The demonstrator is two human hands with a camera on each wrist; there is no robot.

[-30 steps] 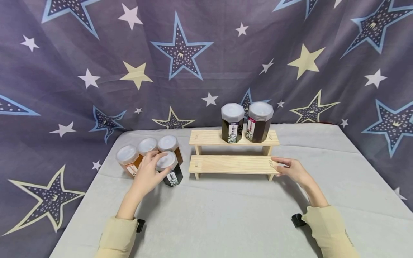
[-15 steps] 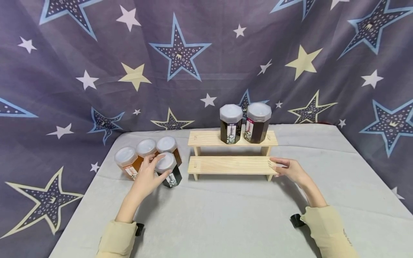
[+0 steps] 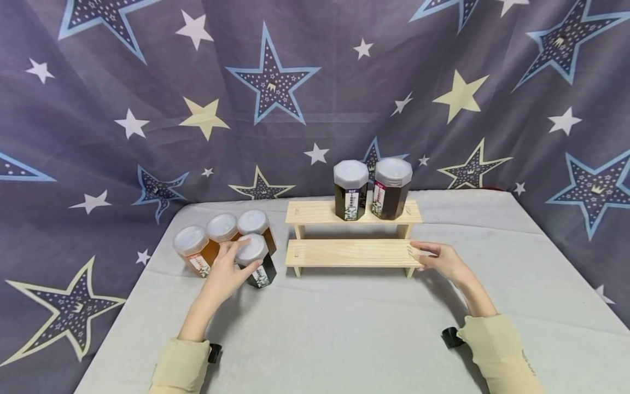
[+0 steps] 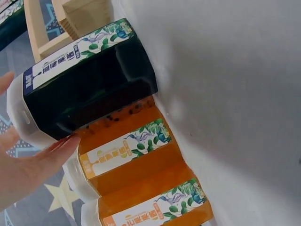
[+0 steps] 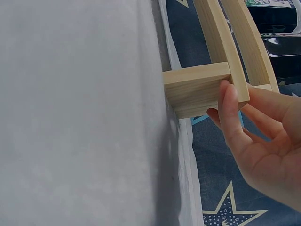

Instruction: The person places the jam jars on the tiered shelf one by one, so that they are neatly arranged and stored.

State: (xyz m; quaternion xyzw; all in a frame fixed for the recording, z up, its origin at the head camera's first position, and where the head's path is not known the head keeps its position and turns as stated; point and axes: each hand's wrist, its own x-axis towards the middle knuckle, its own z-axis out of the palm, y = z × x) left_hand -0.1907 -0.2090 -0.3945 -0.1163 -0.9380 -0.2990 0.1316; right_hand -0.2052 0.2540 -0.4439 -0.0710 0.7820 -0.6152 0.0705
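Observation:
My left hand (image 3: 226, 273) grips a dark octagonal jar (image 3: 262, 273) by its white lid (image 4: 23, 113), thumb on one side and fingers on the other. That jar stands upright in front of several amber jars with white lids; the leftmost amber jar (image 3: 192, 249) is partly behind the hand. At the other side, my right hand (image 3: 445, 260) pinches the right end of the lower step of a light wooden two-step rack (image 3: 351, 253). In the right wrist view the thumb (image 5: 229, 108) lies against the board's edge near its leg (image 5: 197, 89).
Two dark jars, a left one (image 3: 350, 191) and a right one (image 3: 392, 189), stand side by side on the rack's upper step (image 3: 310, 210). A white cloth (image 3: 334, 339) covers the table. Behind it hangs a dark star-printed curtain (image 3: 334, 82).
Both hands keep their places on the jar and the rack. Only the head view has shifted very slightly.

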